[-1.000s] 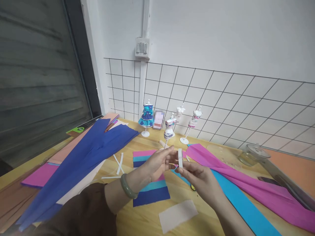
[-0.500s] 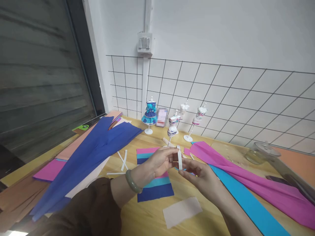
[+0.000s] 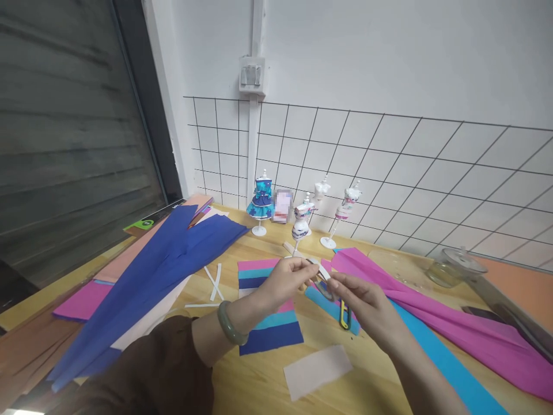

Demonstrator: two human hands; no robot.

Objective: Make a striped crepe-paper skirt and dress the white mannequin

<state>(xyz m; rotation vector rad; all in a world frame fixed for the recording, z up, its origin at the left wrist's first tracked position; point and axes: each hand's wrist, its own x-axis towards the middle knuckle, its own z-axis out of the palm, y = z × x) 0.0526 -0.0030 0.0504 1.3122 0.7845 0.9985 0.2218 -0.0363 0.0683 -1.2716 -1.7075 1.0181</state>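
Both hands hold a roll of white tape (image 3: 320,267) above the table, in front of a small dress form (image 3: 301,225). The fingers of my left hand (image 3: 287,279) pinch the roll's near left side; a green bangle circles that wrist. On the right side, the thumb and fingers of my right hand (image 3: 360,297) grip it too. Part of the roll is hidden behind the fingers. Just below lie a yellow and black cutter (image 3: 344,316) and a blue strip (image 3: 324,304). Under my left forearm lies a sheet of pink, teal and navy bands (image 3: 272,339).
Blue crepe paper (image 3: 173,262) spreads at left, beside white strips (image 3: 213,282). Pink crepe paper (image 3: 415,297) lies at right over a blue sheet (image 3: 440,346). A pale rectangle (image 3: 317,372) lies in front. A dressed form (image 3: 260,199) and a glass jar (image 3: 447,274) stand behind.
The tape roll has turned from upright to tilted, with my fingers shifting on it. My right hand has moved slightly right, and the cutter and blue strip show more.
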